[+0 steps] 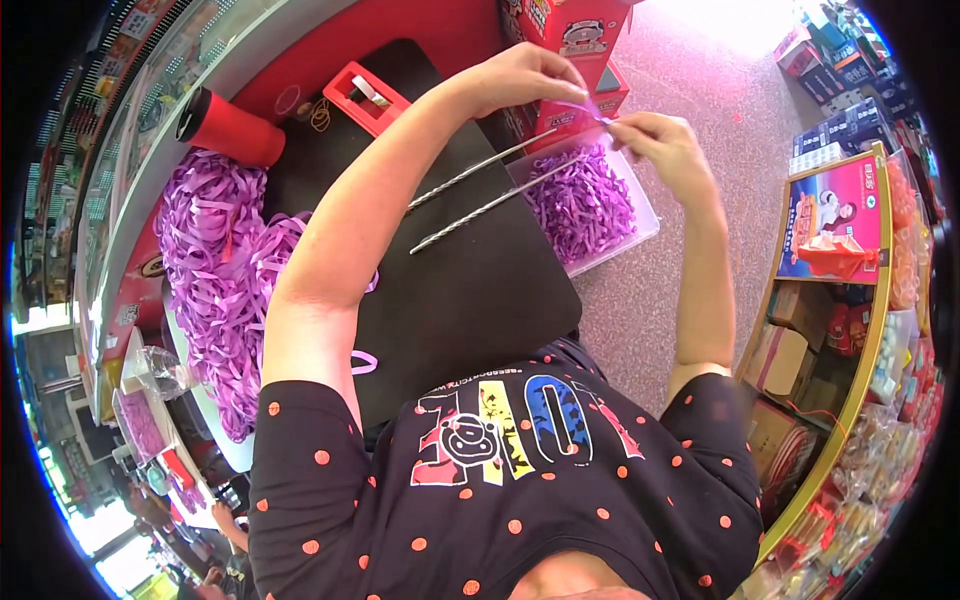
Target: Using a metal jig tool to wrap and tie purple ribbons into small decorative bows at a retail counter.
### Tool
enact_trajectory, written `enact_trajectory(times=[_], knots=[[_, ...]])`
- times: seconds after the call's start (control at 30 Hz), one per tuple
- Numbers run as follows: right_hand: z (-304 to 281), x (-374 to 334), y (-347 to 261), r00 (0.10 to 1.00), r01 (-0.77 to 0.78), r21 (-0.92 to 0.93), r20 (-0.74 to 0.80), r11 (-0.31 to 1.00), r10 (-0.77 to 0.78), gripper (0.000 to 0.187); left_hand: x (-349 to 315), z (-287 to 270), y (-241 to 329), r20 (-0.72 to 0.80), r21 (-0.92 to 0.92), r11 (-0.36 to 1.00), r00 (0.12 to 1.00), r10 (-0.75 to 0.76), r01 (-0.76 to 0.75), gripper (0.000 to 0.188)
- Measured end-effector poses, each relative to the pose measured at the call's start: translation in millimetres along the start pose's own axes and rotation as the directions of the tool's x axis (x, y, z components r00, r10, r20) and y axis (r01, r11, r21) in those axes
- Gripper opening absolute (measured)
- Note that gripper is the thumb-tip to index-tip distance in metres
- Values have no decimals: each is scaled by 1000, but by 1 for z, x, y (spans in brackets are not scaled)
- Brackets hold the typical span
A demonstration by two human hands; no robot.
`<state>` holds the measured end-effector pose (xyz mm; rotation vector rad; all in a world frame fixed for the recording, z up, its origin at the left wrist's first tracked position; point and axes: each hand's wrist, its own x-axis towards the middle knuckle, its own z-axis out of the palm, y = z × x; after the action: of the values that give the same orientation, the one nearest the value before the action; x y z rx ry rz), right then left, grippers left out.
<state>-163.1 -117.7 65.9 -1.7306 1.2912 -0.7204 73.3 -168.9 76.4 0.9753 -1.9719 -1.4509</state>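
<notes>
You're stretching a thin purple ribbon strip (pixel 597 112) btwn both hands at the far side, near a translucent white plastic bin (pixel 643 216) that's holding short purple ribbon pcs (pixel 585 205). Your bare left hand (pixel 530 80) is gripping it w/ curled fingers, tips partly hidden; your bare right hand (pixel 662 150) is pinching it w/ thumb & fingers. Exact grip pts: too small to make out. Your left arm (pixel 345 215) is hiding one twisted silver metal rod's (pixel 475 172) near end & part of the looped purple ribbon heap (pixel 215 300), left. A 2nd, matching rod (pixel 480 212) is jutting past the black tabletop's (pixel 470 310) edge.
</notes>
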Motion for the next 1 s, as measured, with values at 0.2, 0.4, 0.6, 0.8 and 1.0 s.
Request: enact_trajectory(times=[0.2,0.4,0.6,0.8,1.0], knots=[[62,31,75,942,-231,622,335,748,12,17,-29,-7,-36,3,288,923,963,-269,257,26],[101,21,75,957,-215,749,290,627,-19,19,-52,10,-32,-324,540,824,946,16,171,26],[117,13,71,972,-187,820,236,541,-21,19,-74,51,-8,-577,488,819,815,45,300,16],[132,15,66,967,-219,839,254,498,-3,20,-78,67,-25,-642,539,748,764,67,387,15],[125,17,78,961,-210,786,276,581,-25,28,-78,71,-34,-717,403,846,695,54,349,14]])
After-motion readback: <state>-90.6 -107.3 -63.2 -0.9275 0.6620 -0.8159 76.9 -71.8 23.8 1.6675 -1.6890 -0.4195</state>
